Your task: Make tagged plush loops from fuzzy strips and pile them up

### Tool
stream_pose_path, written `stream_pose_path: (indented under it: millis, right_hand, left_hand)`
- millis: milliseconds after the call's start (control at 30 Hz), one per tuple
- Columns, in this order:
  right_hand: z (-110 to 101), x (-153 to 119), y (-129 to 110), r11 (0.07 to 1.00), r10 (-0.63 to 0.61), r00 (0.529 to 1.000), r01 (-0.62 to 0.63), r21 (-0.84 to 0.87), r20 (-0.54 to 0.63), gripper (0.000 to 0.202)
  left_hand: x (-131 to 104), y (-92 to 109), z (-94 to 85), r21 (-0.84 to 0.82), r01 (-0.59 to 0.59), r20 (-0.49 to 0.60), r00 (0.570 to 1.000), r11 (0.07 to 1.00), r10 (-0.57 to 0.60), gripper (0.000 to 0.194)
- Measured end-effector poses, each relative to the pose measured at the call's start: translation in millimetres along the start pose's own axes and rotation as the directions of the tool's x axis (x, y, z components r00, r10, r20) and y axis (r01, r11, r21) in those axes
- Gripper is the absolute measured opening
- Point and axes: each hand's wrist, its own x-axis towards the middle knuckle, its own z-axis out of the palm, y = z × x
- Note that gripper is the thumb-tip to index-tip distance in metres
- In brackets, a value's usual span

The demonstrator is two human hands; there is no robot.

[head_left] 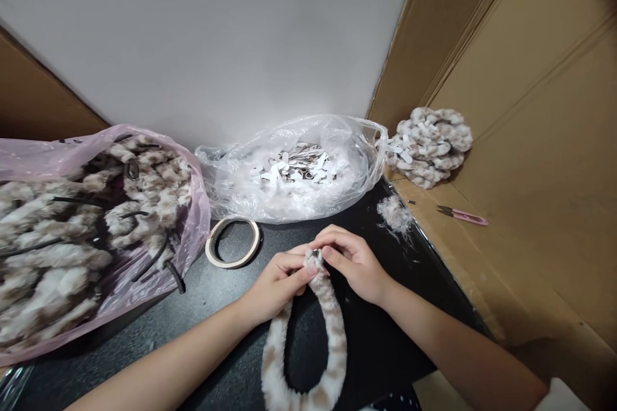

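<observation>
Dark, speckled surface [202, 298] set against a smooth pale-grey wall [241, 32], with tan cardboard [535, 148] rising and spreading along the right side. Clock directions are taken from the hands. A fluffy strip [339, 340], plush and cream with beige patches, forms a long oval loop extending toward 6 o'clock. The left hand [277, 282] pinches its upper end between thumb and fingers; the right hand [359, 266], fingertips drawn narrowly together, grips the same tip.

At 9 o'clock, a thin pink plastic bag [196, 218] lies open, filled with similar fuzzy pieces [62, 279] and bendable-looking black strips [155, 262]. Between 9 and 10 lies a flat cream roll of tape [230, 264]. At 12, a crinkled transparent bag [226, 196] holds white tags [277, 172]. Toward 2 lies a wispy tuft of fluff [396, 214]; between 1 and 2, a lumpy plush bundle [436, 148] — and between 2 and 3, pink-handled snips [465, 215], resting on the cardboard.
</observation>
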Motion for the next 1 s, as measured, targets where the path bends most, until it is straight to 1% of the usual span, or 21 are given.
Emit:
stream_pose_path:
  millis: [67,133,233,300,400,467,600,733,867,933,1000]
  right_hand:
    - [1.7,0.7,1.0,0.998,0.038,0.998,-0.039,0.040,0.043,0.017]
    - [2.6,1.2,2.3,0.995,0.063,0.997,-0.067,0.068,0.050,0.016]
    - [2.9,2.0,4.7,0.988,0.093,0.995,-0.096,0.124,0.034,0.016]
    - [3.4,2.7,6.1,0.974,0.124,0.992,-0.125,0.191,0.019,0.016]
    - [5.0,3.5,7.8,0.937,0.196,0.981,-0.188,0.294,0.002,0.019]
    - [5.8,3.9,8.6,0.920,0.231,0.973,-0.220,0.324,0.004,0.021]
    - [4.0,4.0,9.6,0.931,0.251,0.968,-0.249,0.266,0.030,0.022]
    - [0.4,2.9,7.0,0.976,0.167,0.986,-0.168,0.140,0.012,0.028]
    - [3.0,0.1,3.6,0.993,0.107,0.991,-0.111,0.041,0.081,0.030]
    - [6.4,-1.2,4.2,0.989,0.128,0.986,-0.136,0.067,0.108,0.025]
    - [9.6,-1.8,6.1,0.970,0.180,0.978,-0.194,0.149,0.104,0.024]
  left_hand:
    - [-0.3,1.9,1.4,-0.026,0.035,0.019,0.999,0.999,-0.034,0.045]
    - [-0.4,3.0,2.4,-0.057,0.064,0.026,0.998,0.996,-0.062,0.043]
    - [-0.3,2.0,2.1,-0.103,0.093,0.036,0.995,0.990,-0.090,0.040]
    - [-0.3,-0.3,0.8,-0.124,0.117,0.045,0.993,0.985,-0.112,0.039]
    - [-0.6,-3.8,-1.4,-0.152,0.174,0.065,0.984,0.973,-0.166,0.040]
    - [-1.1,-5.2,-1.9,-0.169,0.213,0.074,0.976,0.962,-0.203,0.042]
    - [-1.6,-5.3,-0.1,-0.209,0.267,0.048,0.964,0.941,-0.263,0.046]
    - [-1.3,-4.5,1.8,-0.260,0.288,0.023,0.956,0.922,-0.293,0.047]
    - [-1.1,-4.9,1.1,-0.288,0.268,0.021,0.961,0.919,-0.274,0.046]
    - [-0.9,-5.4,0.5,-0.290,0.260,0.025,0.964,0.921,-0.265,0.045]
    - [-0.6,-5.7,0.4,-0.274,0.270,0.042,0.962,0.923,-0.269,0.043]
